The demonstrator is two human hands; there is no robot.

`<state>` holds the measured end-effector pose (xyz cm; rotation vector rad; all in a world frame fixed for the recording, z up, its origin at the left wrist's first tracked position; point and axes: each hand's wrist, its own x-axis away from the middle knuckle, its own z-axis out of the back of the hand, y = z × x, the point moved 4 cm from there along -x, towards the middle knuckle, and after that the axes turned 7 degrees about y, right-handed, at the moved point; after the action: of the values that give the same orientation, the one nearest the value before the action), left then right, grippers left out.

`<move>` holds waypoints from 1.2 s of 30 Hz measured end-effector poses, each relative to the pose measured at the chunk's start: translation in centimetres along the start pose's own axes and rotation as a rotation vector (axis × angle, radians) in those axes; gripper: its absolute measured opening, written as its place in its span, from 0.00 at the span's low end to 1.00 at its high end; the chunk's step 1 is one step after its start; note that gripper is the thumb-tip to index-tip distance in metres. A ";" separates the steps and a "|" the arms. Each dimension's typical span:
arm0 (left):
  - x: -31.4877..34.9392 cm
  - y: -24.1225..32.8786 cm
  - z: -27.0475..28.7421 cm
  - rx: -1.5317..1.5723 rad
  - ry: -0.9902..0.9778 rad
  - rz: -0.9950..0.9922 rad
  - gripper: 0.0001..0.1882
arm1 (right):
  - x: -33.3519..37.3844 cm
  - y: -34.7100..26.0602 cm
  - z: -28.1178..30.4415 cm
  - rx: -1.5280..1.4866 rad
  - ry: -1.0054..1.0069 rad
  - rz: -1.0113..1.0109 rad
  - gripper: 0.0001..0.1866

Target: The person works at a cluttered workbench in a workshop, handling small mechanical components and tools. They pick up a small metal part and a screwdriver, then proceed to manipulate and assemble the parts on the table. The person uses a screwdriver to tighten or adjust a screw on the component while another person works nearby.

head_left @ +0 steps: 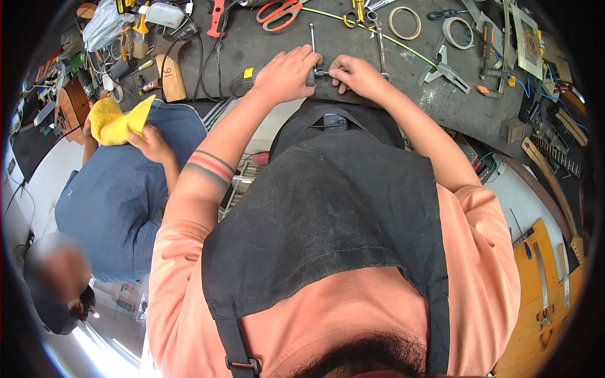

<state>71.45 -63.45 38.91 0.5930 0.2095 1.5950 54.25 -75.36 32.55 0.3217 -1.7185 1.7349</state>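
Observation:
At the bench's near edge, my left hand [287,75] is closed over a dark, cylindrical tool body [248,74] with a yellow label; most of it is hidden under the palm. A small metal shaft [321,73] sticks out toward my right hand [355,74], whose thumb and fingers pinch its end. Just beyond the left fingertips lies a thin metal wrench [312,36]. Another slim metal wrench [382,50] lies beyond my right hand.
On the dark bench [435,101] lie a caliper [445,70], tape rolls [458,33], orange-handled scissors [277,14], a green rod [397,43] and a wooden block [171,79]. At left, a co-worker in blue [120,195] holds a yellow cloth [118,123].

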 end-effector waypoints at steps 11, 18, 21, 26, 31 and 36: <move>0.0 0.1 0.1 0.005 0.004 0.011 0.30 | 0.7 -0.9 -0.4 0.053 0.079 0.070 0.15; 0.1 0.2 0.1 -0.012 -0.014 0.018 0.31 | 0.4 -0.8 -0.8 -0.009 0.058 0.045 0.16; 0.1 0.2 0.1 -0.012 -0.028 0.018 0.32 | 0.2 -1.1 -1.3 -0.026 0.023 0.050 0.17; 0.1 0.0 0.0 0.016 0.007 0.007 0.35 | -0.4 -1.0 -1.6 0.036 -0.020 0.030 0.19; 0.5 0.3 0.1 -0.070 0.069 0.037 0.45 | 0.1 -2.3 -0.9 0.416 0.211 0.216 0.20; 0.5 0.6 0.3 -0.143 0.027 0.089 0.48 | -2.6 -7.5 1.5 0.681 0.452 0.214 0.17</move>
<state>71.04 -63.05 39.55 0.4751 0.0889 1.6893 60.27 -78.12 37.08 0.0220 -0.8346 2.3047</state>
